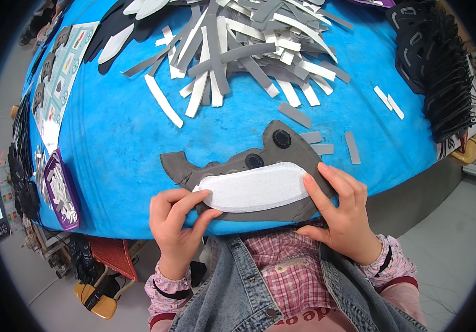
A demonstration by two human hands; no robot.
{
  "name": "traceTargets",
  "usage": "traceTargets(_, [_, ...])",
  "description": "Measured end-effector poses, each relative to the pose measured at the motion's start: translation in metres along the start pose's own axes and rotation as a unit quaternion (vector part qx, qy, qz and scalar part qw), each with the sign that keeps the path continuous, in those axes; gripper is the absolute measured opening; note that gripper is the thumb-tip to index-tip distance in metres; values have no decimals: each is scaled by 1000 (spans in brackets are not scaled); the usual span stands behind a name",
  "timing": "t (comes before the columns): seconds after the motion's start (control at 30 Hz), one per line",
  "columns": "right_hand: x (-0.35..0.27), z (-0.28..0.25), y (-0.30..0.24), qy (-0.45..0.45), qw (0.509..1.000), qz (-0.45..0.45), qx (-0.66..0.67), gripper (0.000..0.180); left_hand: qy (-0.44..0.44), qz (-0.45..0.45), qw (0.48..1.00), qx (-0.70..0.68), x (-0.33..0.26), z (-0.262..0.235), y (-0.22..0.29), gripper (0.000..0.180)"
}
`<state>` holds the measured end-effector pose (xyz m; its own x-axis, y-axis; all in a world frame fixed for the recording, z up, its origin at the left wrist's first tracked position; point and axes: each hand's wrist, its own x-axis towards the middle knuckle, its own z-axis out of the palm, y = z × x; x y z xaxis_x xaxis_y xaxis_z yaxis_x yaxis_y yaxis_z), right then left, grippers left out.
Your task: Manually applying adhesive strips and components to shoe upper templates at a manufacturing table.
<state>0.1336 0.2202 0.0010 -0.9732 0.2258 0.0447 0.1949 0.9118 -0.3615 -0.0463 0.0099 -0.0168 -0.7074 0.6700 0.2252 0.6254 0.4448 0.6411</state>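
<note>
A dark grey foam-like piece with a curved outline lies at the table's near edge. Two black round discs sit on its upper part. Along its lower part lies a white oblong pad with rounded ends. My left hand grips the pad's left end and the grey edge there between thumb and fingers. My right hand holds the grey piece's right side, forefinger on the pad's right end, thumb low by the near edge. The underside of the grey piece is hidden.
A large heap of grey and white strips covers the far middle of the blue tabletop. Stacked black pieces stand at the right. A purple basket of white bits sits left. Small grey strips lie nearby.
</note>
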Motion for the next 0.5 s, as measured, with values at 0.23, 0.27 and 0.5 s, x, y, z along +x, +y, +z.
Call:
traceTargets(0.23, [1,1,0,3,1000,1,4,71,1,-4,1000,1,1,0,1,38])
traceTargets(0.27, [1,1,0,4,1000,0,5,71,1,-5,1000,2,1,0,1,38])
traceTargets(0.5, [0,2,0,6,1000,-2,2,71,16,-8,1000,-13,3,1,3,42])
